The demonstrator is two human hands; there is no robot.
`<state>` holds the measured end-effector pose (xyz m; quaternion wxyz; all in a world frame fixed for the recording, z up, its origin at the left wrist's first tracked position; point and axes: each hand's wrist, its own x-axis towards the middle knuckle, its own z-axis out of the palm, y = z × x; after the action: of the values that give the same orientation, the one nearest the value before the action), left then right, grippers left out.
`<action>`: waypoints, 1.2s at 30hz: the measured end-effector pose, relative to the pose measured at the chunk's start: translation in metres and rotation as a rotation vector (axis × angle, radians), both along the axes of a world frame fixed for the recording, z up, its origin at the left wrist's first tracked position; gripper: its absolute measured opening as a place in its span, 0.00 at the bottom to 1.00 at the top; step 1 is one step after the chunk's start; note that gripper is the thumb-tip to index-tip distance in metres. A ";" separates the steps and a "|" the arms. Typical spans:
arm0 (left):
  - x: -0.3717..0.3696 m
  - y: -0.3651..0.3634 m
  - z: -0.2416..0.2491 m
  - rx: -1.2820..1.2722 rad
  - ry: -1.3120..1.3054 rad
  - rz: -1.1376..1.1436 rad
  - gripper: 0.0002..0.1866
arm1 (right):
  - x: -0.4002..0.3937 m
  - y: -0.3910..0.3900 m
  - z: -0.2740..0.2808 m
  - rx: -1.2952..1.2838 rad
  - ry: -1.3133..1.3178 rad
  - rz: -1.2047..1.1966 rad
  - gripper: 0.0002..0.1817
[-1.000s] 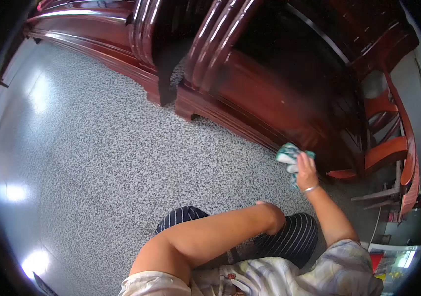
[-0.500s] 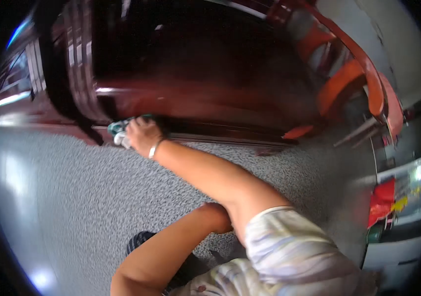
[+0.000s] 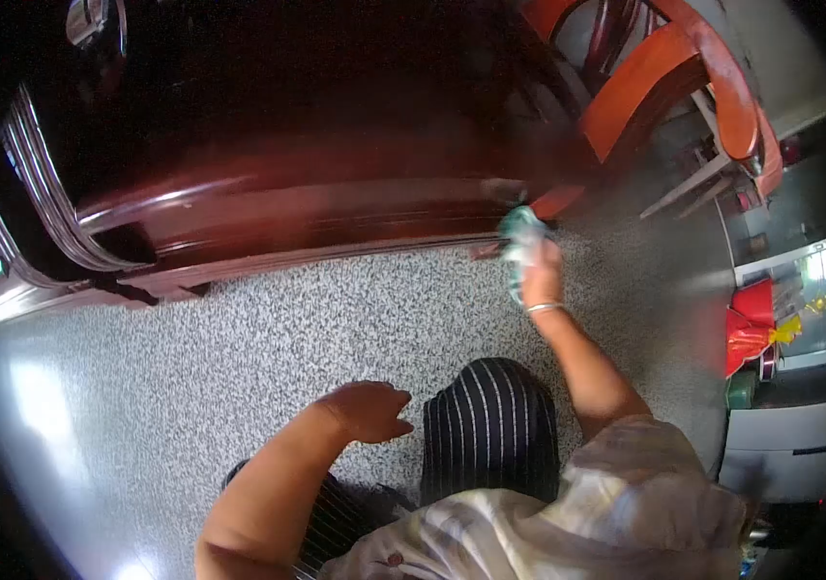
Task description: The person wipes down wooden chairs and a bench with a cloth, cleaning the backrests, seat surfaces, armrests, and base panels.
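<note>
Right hand (image 3: pixel 543 277) moved rightward along wooden furniture (image 3: pixel 307 211), gripping green-white cloth (image 3: pixel 520 232)

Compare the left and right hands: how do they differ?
The right hand holds a green-and-white cloth; no object shows in the left hand. The right hand is near the wooden furniture; the left hand is beside a trousered knee. The right hand has a wrist bracelet; the left hand shows none. Both are ungloved.

Cloth (image 3: pixel 523 235) blurred in my right hand (image 3: pixel 542 277), can't tell if it touches the bench (image 3: pixel 307 205); bench cut off at top, my left arm (image 3: pixel 263 493) at bottom, left leg (image 3: pixel 336 517) partly hidden behind it
</note>
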<state>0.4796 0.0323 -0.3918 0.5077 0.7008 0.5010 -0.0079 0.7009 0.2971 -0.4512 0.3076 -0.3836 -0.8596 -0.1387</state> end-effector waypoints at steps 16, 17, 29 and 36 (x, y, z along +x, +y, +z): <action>0.023 0.020 0.000 -0.042 0.049 0.016 0.26 | -0.148 -0.058 -0.022 -2.210 1.364 0.339 0.08; 0.023 0.021 0.001 -0.043 0.052 -0.003 0.26 | -0.170 -0.092 -0.005 -2.095 1.259 0.388 0.10; 0.001 -0.002 -0.007 0.009 0.065 0.198 0.20 | 0.012 0.086 -0.071 -1.526 1.670 -0.419 0.11; 0.014 0.003 -0.012 -0.031 0.065 0.139 0.22 | 0.037 0.118 -0.087 -1.398 1.521 -0.218 0.21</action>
<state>0.4939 0.0356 -0.4037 0.5011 0.6559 0.5645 -0.0032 0.7379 0.4148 -0.5379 0.4634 -0.5383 -0.2875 0.6425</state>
